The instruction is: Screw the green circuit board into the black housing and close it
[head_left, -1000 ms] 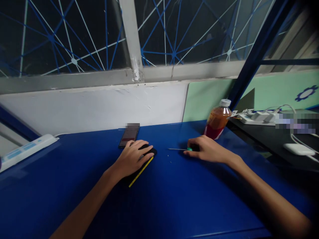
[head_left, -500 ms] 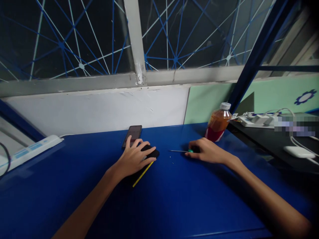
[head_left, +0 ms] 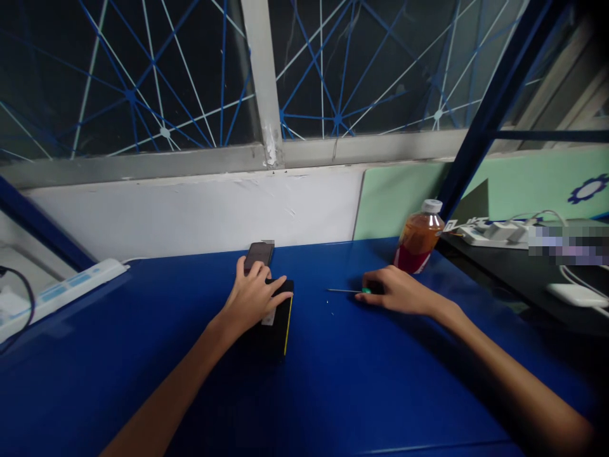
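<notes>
We've got the right hand (head_left: 394, 289) pinching the green-handled screwdriver (head_left: 346, 291), the left hand (head_left: 252, 294) spread over the black box (head_left: 274, 336) beneath it (clamped or not, we can't tell), phone (head_left: 259, 252) just beyond; likely steadying the box, next move needing it kept firm.

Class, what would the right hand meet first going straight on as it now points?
Probably the black, yellow-edged object, near its far right corner; the thumb of the left hand lies almost in line, and depth is unclear.
</notes>
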{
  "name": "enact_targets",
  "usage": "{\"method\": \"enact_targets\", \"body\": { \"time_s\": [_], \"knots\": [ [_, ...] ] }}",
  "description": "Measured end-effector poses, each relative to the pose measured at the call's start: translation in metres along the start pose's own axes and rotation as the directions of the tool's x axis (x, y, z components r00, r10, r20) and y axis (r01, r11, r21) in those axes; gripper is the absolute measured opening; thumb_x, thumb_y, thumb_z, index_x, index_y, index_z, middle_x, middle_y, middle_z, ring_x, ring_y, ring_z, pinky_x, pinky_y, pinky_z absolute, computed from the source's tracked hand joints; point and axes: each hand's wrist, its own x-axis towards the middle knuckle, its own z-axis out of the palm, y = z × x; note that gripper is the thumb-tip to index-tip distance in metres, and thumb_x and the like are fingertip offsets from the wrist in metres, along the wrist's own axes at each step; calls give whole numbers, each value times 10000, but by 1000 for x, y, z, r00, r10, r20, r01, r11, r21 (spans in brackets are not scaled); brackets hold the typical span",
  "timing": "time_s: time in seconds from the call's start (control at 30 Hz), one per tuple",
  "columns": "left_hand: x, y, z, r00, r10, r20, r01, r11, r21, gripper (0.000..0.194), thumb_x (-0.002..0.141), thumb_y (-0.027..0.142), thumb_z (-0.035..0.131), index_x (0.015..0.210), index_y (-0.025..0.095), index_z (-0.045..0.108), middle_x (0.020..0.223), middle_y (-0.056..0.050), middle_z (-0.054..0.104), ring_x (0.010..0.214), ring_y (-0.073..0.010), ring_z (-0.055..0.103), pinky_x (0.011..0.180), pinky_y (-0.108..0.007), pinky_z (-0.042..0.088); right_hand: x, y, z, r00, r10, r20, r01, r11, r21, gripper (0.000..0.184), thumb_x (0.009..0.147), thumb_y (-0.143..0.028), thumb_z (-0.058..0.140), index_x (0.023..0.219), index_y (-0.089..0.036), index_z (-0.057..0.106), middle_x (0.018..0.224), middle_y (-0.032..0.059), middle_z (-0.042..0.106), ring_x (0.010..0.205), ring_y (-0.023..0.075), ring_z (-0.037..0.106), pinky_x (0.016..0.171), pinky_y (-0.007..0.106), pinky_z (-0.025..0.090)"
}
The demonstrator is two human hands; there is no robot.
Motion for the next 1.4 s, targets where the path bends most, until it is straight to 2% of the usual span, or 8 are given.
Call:
{"method": "enact_targets", "body": {
  "time_s": [0.1,0.37,0.5,0.63,0.83,1.03,1.23,1.4],
  "knots": [
    [1,2,0,999,-48,-15,48,999,3,389,937,491,406,1093,240,658,893,-96,637,948,-288,526,943,-606,266,-1,-1,-2,1000,-2,-6,2,1000,-5,340,831,-490,545,788,-166,637,670,34,618,540,121,501,495,258,305],
    [2,10,7,996,82,-40,-91,926,-367,321,961,358,414,1228,272,569,1231,-74,546,1069,-237,525,885,-413,432,-4,-7,-4,1000,-9,-25,9,1000,-16,321,832,-479,549,821,-172,643,654,33,619,544,123,505,507,268,308],
    [3,14,9,999,12,-41,-24,946,-323,339,953,393,411,1053,213,680,1136,-97,592,917,-224,574,774,-384,466,-6,-8,-5,1000,-12,-22,12,1000,-11,307,831,-474,553,810,-180,639,670,39,628,564,132,521,514,275,312],
    [3,17,7,988,-101,-121,70,968,-241,395,906,493,463,937,188,710,1090,-114,621,956,-274,567,780,-441,451,-6,-8,-7,999,-1,-34,1,1000,-11,317,825,-476,559,817,-172,647,669,47,622,553,132,515,509,280,306],
    [2,20,5,987,66,-146,-125,888,-442,303,927,389,476,904,187,701,1062,-90,639,976,-224,575,845,-411,440,-6,-8,-8,999,3,-43,-4,1000,-10,310,821,-466,567,798,-168,648,665,47,615,550,130,511,510,279,302],
    [2,25,7,977,-144,-155,84,937,-340,344,910,418,492,838,156,704,1065,-118,624,903,-237,591,776,-415,442,-6,-7,-7,999,11,-34,-12,1000,-20,314,821,-476,565,819,-173,647,681,47,623,565,136,521,516,274,299],
    [3,27,7,987,-31,-156,-44,889,-455,300,940,347,445,931,172,689,1086,-94,610,825,-183,594,811,-395,459,-6,-10,-7,1000,12,-17,-11,1000,20,330,833,-484,549,793,-168,638,656,36,605,539,118,485,504,265,296],
    [4,34,9,949,-288,-130,219,895,-389,375,949,369,412,875,137,697,1037,-125,603,798,-207,593,750,-405,471,-6,-22,-5,997,-52,48,47,992,117,362,885,-477,469,744,-177,615,610,4,561,512,100,447,497,254,276]
  ]
}}
